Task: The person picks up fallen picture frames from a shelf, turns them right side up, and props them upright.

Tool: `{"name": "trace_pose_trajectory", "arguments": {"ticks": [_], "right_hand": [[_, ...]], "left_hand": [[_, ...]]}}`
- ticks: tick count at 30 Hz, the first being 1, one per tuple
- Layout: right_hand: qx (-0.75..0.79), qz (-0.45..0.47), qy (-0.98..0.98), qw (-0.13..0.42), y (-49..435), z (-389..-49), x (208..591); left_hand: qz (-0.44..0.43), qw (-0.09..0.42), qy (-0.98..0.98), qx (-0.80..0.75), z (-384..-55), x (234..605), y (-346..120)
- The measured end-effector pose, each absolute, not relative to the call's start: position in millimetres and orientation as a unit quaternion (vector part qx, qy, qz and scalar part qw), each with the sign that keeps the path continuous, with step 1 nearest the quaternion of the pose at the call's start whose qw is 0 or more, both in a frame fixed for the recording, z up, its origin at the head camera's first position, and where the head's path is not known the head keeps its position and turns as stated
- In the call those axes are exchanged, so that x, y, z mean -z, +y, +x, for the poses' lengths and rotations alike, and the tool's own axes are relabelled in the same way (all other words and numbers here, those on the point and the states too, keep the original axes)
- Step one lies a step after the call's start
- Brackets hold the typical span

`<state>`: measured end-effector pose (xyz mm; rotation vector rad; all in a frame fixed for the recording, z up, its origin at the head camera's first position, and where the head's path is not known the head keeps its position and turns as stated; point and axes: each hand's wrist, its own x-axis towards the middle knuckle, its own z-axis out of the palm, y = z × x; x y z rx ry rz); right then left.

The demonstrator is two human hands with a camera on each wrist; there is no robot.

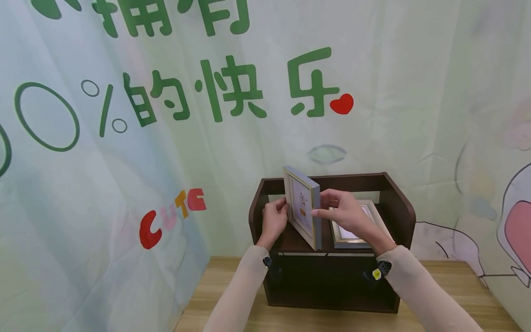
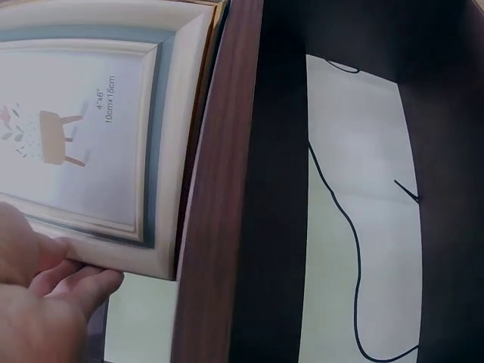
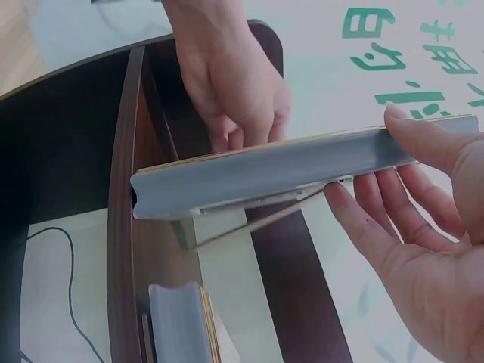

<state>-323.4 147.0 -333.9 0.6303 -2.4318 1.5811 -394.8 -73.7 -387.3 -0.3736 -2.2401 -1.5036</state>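
A picture frame with a pale border, blue-grey sides and a small plant print stands upright and turned at the left of a dark brown two-tier shelf's top tier. My left hand pinches its left edge, thumb on the front and fingers at the back in the left wrist view. My right hand grips the opposite edge between thumb and fingers. Behind the picture frame, a thin stand leg juts out in the right wrist view. To the right, a second picture frame lies face up, partly behind my right hand.
The brown shelf has raised side panels and a back rail. Its open lower tier has a dark cable running behind. A wood-grain table is underneath; a printed cloth hangs behind and at the sides.
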Motion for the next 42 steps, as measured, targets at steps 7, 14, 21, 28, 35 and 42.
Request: {"name": "trace_pose_trajectory", "arguments": {"ticks": [7, 14, 21, 28, 35, 42], "right_hand": [[-0.531, 0.208, -0.814, 0.11, 133, -322, 334], [-0.527, 0.19, -0.817, 0.138, 123, -319, 335], [-0.538, 0.188, -0.807, 0.153, 114, -319, 337], [-0.562, 0.186, -0.791, 0.151, 106, -317, 341], [-0.567, 0.182, -0.789, 0.154, 102, -318, 341], [-0.572, 0.18, -0.785, 0.154, 98, -319, 343]], "left_hand": [[-0.143, 0.206, -0.812, 0.528, -403, 385, -72], [-0.149, 0.207, -0.829, 0.498, -410, 383, -71], [-0.15, 0.189, -0.824, 0.512, -417, 381, -68], [-0.168, 0.162, -0.811, 0.537, -424, 385, -66], [-0.176, 0.149, -0.794, 0.563, -426, 387, -68], [-0.174, 0.145, -0.793, 0.566, -425, 387, -70]]}}
